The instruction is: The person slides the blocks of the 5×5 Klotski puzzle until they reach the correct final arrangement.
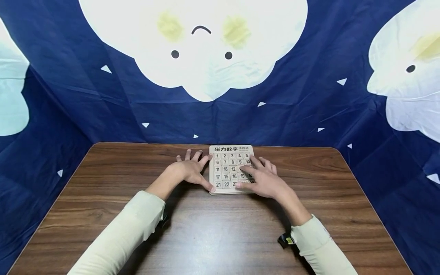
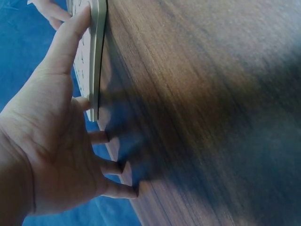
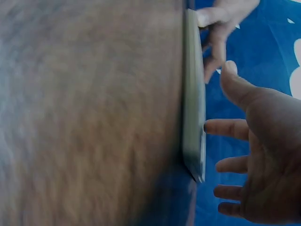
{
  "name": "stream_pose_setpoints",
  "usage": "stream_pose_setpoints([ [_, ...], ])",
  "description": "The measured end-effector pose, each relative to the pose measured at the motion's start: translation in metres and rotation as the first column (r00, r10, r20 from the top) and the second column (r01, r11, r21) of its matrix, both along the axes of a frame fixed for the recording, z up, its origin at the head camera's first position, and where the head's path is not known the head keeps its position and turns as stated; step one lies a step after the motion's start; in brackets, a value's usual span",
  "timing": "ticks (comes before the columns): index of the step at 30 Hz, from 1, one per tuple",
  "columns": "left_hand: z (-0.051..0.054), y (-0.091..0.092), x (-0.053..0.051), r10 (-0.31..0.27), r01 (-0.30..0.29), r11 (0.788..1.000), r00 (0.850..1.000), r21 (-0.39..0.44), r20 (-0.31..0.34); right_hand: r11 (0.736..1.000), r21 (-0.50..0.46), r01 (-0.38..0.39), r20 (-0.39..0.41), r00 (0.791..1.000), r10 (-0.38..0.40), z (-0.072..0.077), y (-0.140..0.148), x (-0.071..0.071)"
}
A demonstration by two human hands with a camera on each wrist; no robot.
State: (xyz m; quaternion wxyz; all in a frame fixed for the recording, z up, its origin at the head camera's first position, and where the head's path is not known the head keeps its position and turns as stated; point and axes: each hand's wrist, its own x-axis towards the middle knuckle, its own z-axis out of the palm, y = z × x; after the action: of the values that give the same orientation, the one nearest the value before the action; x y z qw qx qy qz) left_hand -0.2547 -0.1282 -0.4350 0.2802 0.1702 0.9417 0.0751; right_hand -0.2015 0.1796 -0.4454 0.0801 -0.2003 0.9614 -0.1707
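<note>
A pale number sliding puzzle (image 1: pixel 228 149) lies flat at the table's far side, its numbered square tiles in rows under a line of printed characters. My left hand (image 1: pixel 189 170) is spread at its left side. The left thumb (image 2: pixel 77 30) rests on the near left corner, the index finger touches the far left edge, and the other fingertips stand on the table. Over the puzzle's right part reaches my right hand (image 1: pixel 269 182), its index fingertip on the tiles and its thumb above the bottom row. Several tiles are hidden beneath it. In the right wrist view its fingers (image 3: pixel 230 127) are extended.
The brown wood-grain table (image 1: pixel 213 236) has its far edge just behind the puzzle. A dark blue cloth (image 1: pixel 113 114) with white cloud shapes hangs behind and at both sides. A dark strap-like device (image 1: pixel 286 240) sits at the right cuff.
</note>
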Motion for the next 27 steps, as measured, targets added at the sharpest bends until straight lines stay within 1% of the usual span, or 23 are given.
stream_pose_setpoints([
  [4, -0.002, 0.0, 0.0, -0.009, 0.009, 1.0, 1.0, -0.001, 0.0, 0.999, 0.001, 0.053, -0.034, 0.998, -0.053, 0.005, 0.01, 0.009],
  [7, 0.0, 0.001, 0.0, -0.011, 0.011, 1.0, 1.0, 0.007, 0.004, 0.997, 0.03, 0.066, -0.021, 0.998, -0.066, 0.006, 0.017, 0.014],
  [9, 0.0, 0.001, 0.0, -0.008, 0.008, 1.0, 1.0, 0.007, 0.002, 0.996, 0.05, 0.071, -0.004, 0.997, -0.071, 0.004, 0.019, 0.013],
  [11, 0.0, 0.001, -0.001, -0.002, 0.002, 1.0, 1.0, 0.006, 0.001, 0.995, 0.064, 0.08, 0.004, 0.997, -0.081, 0.003, 0.018, 0.009],
  [13, -0.003, 0.0, -0.003, 0.003, -0.003, 1.0, 1.0, -0.004, 0.001, 0.994, 0.072, 0.085, 0.004, 0.996, -0.086, 0.002, 0.016, 0.005],
  [15, -0.003, 0.0, -0.003, 0.004, -0.004, 1.0, 1.0, -0.004, -0.002, 0.997, 0.052, 0.064, -0.008, 0.998, -0.063, 0.001, 0.013, 0.006],
  [18, -0.003, 0.0, -0.002, 0.004, -0.004, 1.0, 1.0, -0.001, 0.0, 0.999, 0.034, -0.001, -0.013, 1.0, 0.002, 0.002, 0.009, 0.012],
  [19, -0.006, -0.001, -0.003, 0.002, -0.002, 1.0, 1.0, 0.01, -0.013, 1.0, 0.028, -0.014, -0.017, 1.0, 0.015, 0.002, 0.009, 0.014],
  [20, -0.006, -0.001, -0.003, 0.002, -0.002, 1.0, 1.0, 0.014, -0.012, 0.999, 0.026, -0.02, -0.021, 1.0, 0.02, 0.003, 0.009, 0.016],
  [22, -0.006, -0.001, -0.004, 0.004, -0.004, 1.0, 1.0, 0.017, -0.007, 0.999, 0.044, -0.006, -0.035, 0.999, 0.007, 0.005, 0.012, 0.018],
  [25, -0.01, -0.001, -0.006, 0.006, -0.005, 1.0, 1.0, 0.014, -0.01, 0.997, 0.062, 0.035, -0.075, 0.997, -0.03, 0.008, 0.015, 0.018],
  [27, -0.012, -0.001, -0.007, 0.005, -0.005, 1.0, 1.0, -0.004, -0.008, 0.998, 0.057, 0.02, -0.086, 0.996, -0.015, 0.009, 0.01, 0.018],
])
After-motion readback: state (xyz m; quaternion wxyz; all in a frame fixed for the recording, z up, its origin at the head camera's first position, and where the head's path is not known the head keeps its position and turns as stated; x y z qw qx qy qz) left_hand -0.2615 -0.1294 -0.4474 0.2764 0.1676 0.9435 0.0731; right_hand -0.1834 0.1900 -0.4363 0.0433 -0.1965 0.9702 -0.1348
